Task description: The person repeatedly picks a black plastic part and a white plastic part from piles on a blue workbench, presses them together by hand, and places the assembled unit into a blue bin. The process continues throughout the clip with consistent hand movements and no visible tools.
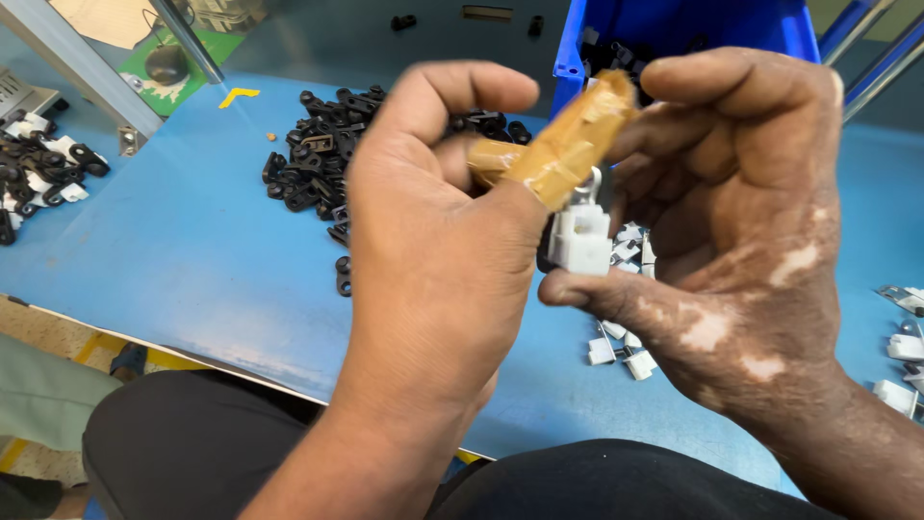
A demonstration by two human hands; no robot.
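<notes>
Landmark: blue table [192, 250].

Packages and marks: a blue plastic bin [674, 29] stands at the table's far edge, its top cut off by the frame, with a few black parts just showing inside. A small yellow angle mark [238, 95] lies on the table's far left part. Beyond the table's far left corner sits a green patch [183, 72], partly behind a grey metal bar [72, 58].

Hands: both are raised above the table's near middle. The left hand [433, 241] is curled closed, thumb wrapped in tan tape [563, 144] and pressing toward the right hand. The right hand [741, 221] has bent fingers pinching a small white plastic clip [582, 239], which has a metal loop on top; the clip sits between the two hands, above the table.

Loose parts: a pile of black clips [322, 154] lies on the table's far middle, partly hidden behind the left hand. White clips [621, 351] lie scattered under the right hand. A mixed black-and-white heap [38, 173] lies at the table's left edge, cut off. More white pieces [900, 385] at the right edge are also cut off.

Hard to make out: how the left fingertips meet the clip; the tape blocks it.
</notes>
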